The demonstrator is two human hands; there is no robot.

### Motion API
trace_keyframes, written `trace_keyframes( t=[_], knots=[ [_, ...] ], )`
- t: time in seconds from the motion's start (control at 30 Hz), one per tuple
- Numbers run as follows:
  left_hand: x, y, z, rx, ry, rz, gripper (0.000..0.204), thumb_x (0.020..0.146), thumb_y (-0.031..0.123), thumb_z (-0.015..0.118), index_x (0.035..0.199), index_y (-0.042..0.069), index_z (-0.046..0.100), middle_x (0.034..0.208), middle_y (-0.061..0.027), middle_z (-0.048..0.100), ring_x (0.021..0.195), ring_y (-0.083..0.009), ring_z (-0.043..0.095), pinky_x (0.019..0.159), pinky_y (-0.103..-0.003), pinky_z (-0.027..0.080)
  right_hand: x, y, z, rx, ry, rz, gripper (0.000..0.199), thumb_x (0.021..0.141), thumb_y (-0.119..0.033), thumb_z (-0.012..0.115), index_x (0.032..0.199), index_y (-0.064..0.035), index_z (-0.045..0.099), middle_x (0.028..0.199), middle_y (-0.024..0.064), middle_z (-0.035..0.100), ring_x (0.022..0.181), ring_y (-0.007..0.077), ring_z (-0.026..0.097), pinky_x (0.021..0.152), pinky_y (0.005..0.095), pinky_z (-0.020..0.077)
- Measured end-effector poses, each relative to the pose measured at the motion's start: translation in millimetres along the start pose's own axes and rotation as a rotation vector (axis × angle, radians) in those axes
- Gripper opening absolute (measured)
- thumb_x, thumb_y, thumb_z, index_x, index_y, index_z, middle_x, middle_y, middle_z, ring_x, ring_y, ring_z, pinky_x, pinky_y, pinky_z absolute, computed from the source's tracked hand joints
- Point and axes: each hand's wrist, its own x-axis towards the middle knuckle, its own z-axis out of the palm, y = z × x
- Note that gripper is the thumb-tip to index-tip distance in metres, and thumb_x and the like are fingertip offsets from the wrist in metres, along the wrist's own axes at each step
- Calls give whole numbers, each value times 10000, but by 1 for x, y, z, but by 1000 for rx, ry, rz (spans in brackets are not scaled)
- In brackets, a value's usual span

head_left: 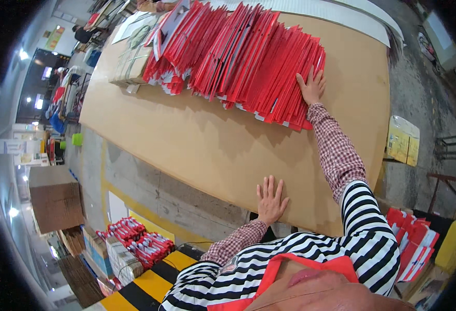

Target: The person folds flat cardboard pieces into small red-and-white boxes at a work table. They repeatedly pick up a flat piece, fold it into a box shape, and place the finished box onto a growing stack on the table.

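A long row of thin red folded paper pieces [259,57], possibly flat bags or envelopes, stands on edge across the far side of the brown table [197,140]. White corners show along the row's near edge. My right hand [312,87] is stretched out to the right end of the row, its palm and spread fingers resting against the last red piece. Close to the table's near edge, my left hand [272,201] lies flat on the board with fingers apart and nothing in it.
A string-tied brown bundle [130,67] sits left of the row. White sheeting [337,23] lines the far edge. Red and white bundles [137,241] stand at lower left by a yellow-black striped edge [153,285]. More red pieces [412,241] are at my right, and a yellow carton [403,141] beyond the table.
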Motion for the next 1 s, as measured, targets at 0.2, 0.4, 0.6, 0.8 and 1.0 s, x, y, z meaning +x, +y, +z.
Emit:
trace_keyframes(
  t=[0.2,0.4,0.6,0.8,1.0],
  knots=[
    [-9,0,-4,-10,30,-23,722,924,467,540,1529,133,331,1613,-199,167,1503,-374,111,1184,-578,61,16,23,11,-82,14,-123,995,860,-838,276,1583,-163,163,1605,281,98,1459,513,99,1182,579,71],
    [-15,-6,-2,-78,78,-49,677,949,462,507,1519,137,339,1611,-186,187,1507,-348,117,1196,-556,78,-39,-37,-3,30,-8,92,880,909,-751,351,1581,-212,172,1597,266,160,1442,483,209,1143,629,173],
    [-14,-16,-6,-160,176,59,678,938,456,521,1509,130,353,1615,-183,182,1512,-346,105,1205,-553,61,9,33,14,170,108,-218,787,973,-621,385,1560,-123,220,1536,260,325,1409,414,329,1126,575,268],
    [-15,-28,33,-397,282,53,785,891,609,509,1449,65,418,1584,-221,233,1500,-376,115,1201,-567,54,-178,-93,-44,394,-13,-472,545,1015,-319,498,1462,-30,381,1513,213,373,1376,327,388,1133,462,326],
    [-37,-82,-4,-861,68,40,450,882,489,561,1041,75,637,1094,-205,597,1052,-353,561,905,-506,417,-357,-287,49,84,-746,-1296,590,983,-270,586,1482,-43,367,1546,226,318,1398,372,361,1130,466,321]
  ],
)
